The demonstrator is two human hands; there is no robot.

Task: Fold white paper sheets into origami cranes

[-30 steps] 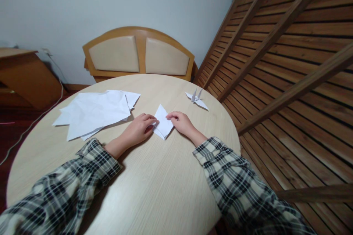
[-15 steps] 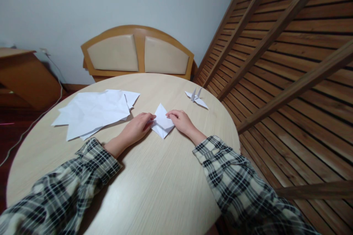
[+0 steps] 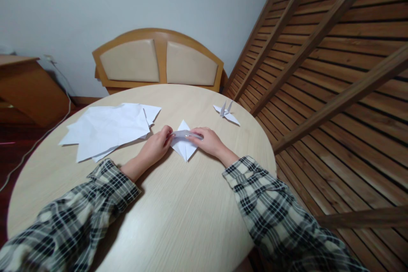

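A small folded white paper [image 3: 184,148], diamond-shaped, lies on the round pale wooden table [image 3: 178,221] between my hands. My left hand [image 3: 156,146] pinches its left corner with curled fingers. My right hand [image 3: 207,140] pinches a flap at the right and lifts it across the top of the paper. Both arms wear plaid sleeves.
A loose pile of white paper sheets [image 3: 108,129] lies at the table's left. A finished paper crane [image 3: 226,112] stands at the far right edge. A wooden chair [image 3: 159,61] is behind the table, a slatted wooden frame [image 3: 334,72] leans at the right, a cabinet [image 3: 25,89] at the left.
The folded paper has turned slightly and shifted left. My right hand has raised a flap over its upper part, where before the paper lay flat under both fingertips.
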